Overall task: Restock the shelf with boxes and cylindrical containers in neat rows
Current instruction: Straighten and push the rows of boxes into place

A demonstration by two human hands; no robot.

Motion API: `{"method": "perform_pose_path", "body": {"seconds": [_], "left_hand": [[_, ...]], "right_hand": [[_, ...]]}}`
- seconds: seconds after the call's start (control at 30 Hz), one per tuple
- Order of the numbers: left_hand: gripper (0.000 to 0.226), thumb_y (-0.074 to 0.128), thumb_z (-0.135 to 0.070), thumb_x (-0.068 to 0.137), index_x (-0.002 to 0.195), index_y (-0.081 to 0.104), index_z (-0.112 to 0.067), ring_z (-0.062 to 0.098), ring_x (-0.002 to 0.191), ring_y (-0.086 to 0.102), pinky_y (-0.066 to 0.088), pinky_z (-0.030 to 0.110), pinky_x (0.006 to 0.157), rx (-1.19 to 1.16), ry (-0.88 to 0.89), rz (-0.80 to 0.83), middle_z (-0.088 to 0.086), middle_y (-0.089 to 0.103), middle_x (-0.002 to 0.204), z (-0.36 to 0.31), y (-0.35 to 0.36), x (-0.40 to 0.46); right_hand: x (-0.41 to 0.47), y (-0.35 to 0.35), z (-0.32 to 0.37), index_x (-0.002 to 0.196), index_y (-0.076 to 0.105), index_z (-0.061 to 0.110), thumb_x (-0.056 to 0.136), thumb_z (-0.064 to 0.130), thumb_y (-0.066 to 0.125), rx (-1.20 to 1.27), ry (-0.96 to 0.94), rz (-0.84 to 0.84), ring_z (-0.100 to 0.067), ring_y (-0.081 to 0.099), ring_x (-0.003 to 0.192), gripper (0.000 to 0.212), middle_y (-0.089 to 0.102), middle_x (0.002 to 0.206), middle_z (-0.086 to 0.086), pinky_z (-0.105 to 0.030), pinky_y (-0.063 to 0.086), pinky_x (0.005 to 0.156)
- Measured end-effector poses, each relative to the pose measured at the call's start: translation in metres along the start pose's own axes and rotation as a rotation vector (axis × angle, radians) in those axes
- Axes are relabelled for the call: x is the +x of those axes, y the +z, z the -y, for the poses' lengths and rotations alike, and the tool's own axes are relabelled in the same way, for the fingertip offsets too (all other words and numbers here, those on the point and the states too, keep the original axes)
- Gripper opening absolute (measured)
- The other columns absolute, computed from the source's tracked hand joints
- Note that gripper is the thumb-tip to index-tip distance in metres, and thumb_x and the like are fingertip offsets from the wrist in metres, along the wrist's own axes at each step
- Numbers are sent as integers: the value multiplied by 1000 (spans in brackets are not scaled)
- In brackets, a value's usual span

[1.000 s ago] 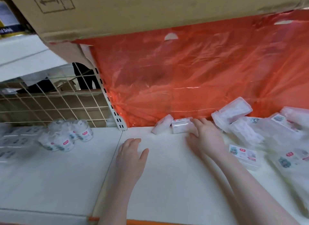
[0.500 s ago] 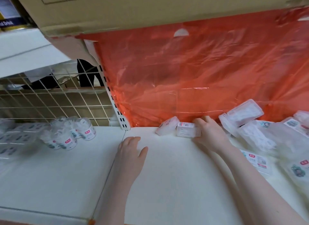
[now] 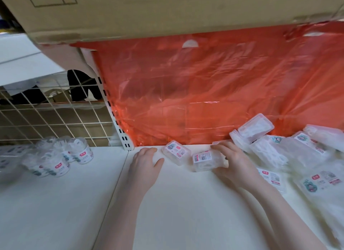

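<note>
My right hand [image 3: 233,161] has its grip around a clear plastic box [image 3: 208,160], fingers over its far side and thumb under its near edge, so I can turn it square. It sits on the shelf [image 3: 176,203] just in front of the red plastic sheet [image 3: 204,93]. My left hand [image 3: 146,164] lies flat and open on the shelf, touching nothing else, left of a second box [image 3: 176,152] that lies askew near the sheet's bottom edge. I judge a row starts here. The held box's label shows a barcode and a QR code; its writing is too small to read. Loose boxes [image 3: 279,149] are heaped right of the sheet's middle; cylindrical containers [image 3: 61,156] stand well left of it.
</note>
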State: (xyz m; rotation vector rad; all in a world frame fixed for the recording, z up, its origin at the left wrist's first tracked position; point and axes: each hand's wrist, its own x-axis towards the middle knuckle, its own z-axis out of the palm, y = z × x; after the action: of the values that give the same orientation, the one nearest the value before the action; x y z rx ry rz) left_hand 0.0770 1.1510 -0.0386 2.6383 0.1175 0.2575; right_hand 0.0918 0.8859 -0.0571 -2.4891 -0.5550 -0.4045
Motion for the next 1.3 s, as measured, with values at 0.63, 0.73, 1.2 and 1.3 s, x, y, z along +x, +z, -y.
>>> {"method": "perform_pose_path", "body": {"seconds": [0.63, 0.73, 1.2, 1.3], "left_hand": [[63, 65, -47, 82, 138, 44, -26, 21, 124, 40, 30, 27, 102, 24, 184, 211, -4, 43, 137, -20, 32, 31], [66, 67, -49, 80, 138, 45, -29, 20, 121, 41, 32, 27, 100, 70, 189, 198, -4, 44, 132, -13, 29, 25], [73, 72, -37, 77, 142, 38, -30, 7, 141, 19, 18, 23, 111, 92, 365, 325, -11, 26, 153, 0, 6, 30], [71, 69, -36, 80, 143, 37, -29, 7, 138, 25, 21, 22, 109, 126, 376, 380, -11, 32, 148, -1, 5, 31]], "right_hand": [[-33, -18, 6, 109, 42, 54, 66, 1, 52, 209, 195, 177, -1, 54, 94, 69, 50, 111, 22, -24, 45, 80], [-31, -17, 6, 121, 40, 47, 72, 5, 57, 158, 229, 217, 3, 50, 88, 67, 51, 111, 14, -21, 44, 82], [-14, -16, 6, 122, 42, 36, 76, 15, 71, 153, 295, 297, 2, 51, 71, 59, 51, 92, 20, -10, 40, 65], [-16, -19, 7, 102, 39, 48, 74, 10, 69, 192, 278, 293, -4, 53, 73, 56, 57, 86, 18, -19, 44, 65]]}}
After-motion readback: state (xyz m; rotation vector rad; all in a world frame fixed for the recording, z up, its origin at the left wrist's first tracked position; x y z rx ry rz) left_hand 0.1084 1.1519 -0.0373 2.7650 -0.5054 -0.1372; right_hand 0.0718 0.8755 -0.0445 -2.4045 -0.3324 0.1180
